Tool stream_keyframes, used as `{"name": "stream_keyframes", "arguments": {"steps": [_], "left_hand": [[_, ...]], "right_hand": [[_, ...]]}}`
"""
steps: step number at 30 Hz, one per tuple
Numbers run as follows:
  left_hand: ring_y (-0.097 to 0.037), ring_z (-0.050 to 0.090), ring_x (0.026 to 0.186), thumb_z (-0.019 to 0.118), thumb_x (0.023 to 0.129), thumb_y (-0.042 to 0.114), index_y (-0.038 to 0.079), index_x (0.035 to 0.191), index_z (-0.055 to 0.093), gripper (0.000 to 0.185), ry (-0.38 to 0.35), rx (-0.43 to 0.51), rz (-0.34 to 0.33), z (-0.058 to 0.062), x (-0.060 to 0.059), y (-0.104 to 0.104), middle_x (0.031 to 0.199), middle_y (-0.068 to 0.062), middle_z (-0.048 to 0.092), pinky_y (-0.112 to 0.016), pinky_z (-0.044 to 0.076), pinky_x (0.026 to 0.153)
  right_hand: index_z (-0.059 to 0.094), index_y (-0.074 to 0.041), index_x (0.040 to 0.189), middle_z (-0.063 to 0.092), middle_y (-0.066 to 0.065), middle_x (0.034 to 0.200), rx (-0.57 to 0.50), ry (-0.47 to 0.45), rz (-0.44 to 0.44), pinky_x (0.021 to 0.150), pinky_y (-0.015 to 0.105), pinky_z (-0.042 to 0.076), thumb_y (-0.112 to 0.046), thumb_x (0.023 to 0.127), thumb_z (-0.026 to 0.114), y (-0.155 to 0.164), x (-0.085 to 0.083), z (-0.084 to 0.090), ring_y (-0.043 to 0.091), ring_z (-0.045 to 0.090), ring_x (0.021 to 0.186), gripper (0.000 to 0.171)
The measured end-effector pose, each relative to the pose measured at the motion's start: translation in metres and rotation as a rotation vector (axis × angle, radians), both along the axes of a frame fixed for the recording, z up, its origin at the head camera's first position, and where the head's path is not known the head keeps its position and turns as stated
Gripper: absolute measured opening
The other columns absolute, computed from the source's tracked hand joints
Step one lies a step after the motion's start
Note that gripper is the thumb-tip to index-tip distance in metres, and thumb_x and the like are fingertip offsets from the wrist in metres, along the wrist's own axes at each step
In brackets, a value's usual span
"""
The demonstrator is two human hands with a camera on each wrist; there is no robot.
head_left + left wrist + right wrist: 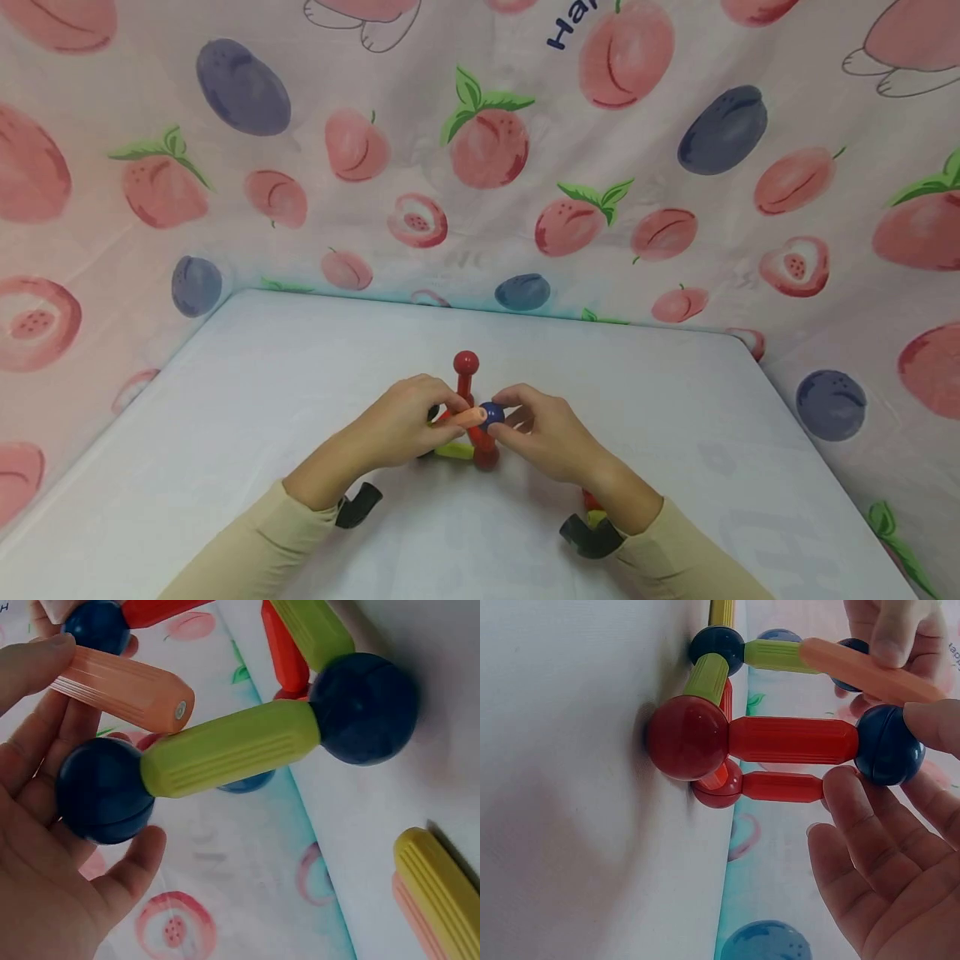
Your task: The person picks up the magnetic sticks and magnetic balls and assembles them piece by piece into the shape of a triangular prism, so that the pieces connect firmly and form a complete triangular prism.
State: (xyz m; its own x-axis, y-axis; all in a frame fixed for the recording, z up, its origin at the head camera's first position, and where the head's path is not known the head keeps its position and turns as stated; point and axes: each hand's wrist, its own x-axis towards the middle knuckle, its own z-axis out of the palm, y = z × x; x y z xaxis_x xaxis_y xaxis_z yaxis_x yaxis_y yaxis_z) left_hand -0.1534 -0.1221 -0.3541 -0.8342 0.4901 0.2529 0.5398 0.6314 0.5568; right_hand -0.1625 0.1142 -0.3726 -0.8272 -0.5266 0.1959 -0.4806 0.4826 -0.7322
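Backdrop: fruit-print cloth (480, 150) hangs behind and beside the counter.
Counter: white counter (300, 400) carries the toy at its middle.
Toy: rod-and-ball frame (471, 417) stands on the counter between both hands — red ball (688, 737) on the surface, one red rod upright.
Left hand: left hand (401, 425) pinches the peach rod (124, 688) — thumb on top, fingers curled beneath, a blue ball against them.
Right hand: right hand (543, 429) pinches the blue ball (889, 744) at the end of a red rod (793, 740).
Loose parts: yellow rod (439, 889) lies on the counter, apart from the frame.
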Motion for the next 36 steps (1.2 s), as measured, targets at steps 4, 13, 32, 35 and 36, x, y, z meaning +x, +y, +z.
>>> {"name": "stream_keyframes", "arguments": {"steps": [4,13,32,35,36], "left_hand": [[-0.019,0.059,0.089,0.071,0.093,0.041,0.017,0.099,0.077,0.026,-0.028,-0.022,0.013,-0.003,-0.003,-0.001,0.088,0.014,0.064,-0.031,0.05,0.074],[-0.017,0.057,0.085,0.069,0.094,0.044,0.017,0.095,0.075,0.028,-0.054,-0.079,0.007,-0.004,-0.008,-0.001,0.085,0.012,0.063,-0.03,0.049,0.071],[-0.01,0.05,0.068,0.075,0.091,0.036,0.018,0.086,0.078,0.018,0.077,-0.324,0.018,0.002,-0.01,0.008,0.072,0.013,0.06,-0.033,0.044,0.068],[-0.01,0.051,0.069,0.076,0.09,0.034,0.017,0.086,0.078,0.017,0.066,-0.326,0.026,0.003,-0.01,0.009,0.073,0.01,0.062,-0.03,0.045,0.066],[-0.01,0.051,0.069,0.076,0.09,0.033,0.016,0.086,0.078,0.017,0.061,-0.325,0.029,0.003,-0.01,0.009,0.073,0.01,0.062,-0.03,0.045,0.065]], "right_hand": [[0.061,-0.007,0.121,0.069,0.006,0.114,0.001,-0.004,-0.006,0.075,0.024,0.055,-0.017,0.094,0.07,0.0,0.001,0.0,0.022,0.069,0.094,0.03],[0.061,-0.007,0.121,0.068,0.006,0.114,0.006,-0.004,-0.021,0.076,0.025,0.056,-0.017,0.094,0.071,0.0,0.001,0.0,0.022,0.068,0.094,0.03],[0.06,-0.008,0.121,0.068,0.006,0.115,-0.01,-0.029,-0.026,0.077,0.026,0.056,-0.018,0.094,0.071,0.002,0.001,-0.001,0.022,0.068,0.095,0.031],[0.06,-0.008,0.121,0.068,0.006,0.115,-0.011,-0.03,-0.026,0.076,0.026,0.056,-0.018,0.094,0.072,0.003,0.001,-0.002,0.022,0.068,0.095,0.032],[0.06,-0.008,0.121,0.068,0.006,0.115,-0.01,-0.03,-0.026,0.076,0.026,0.056,-0.019,0.094,0.072,0.003,0.001,-0.002,0.022,0.068,0.095,0.032]]}}
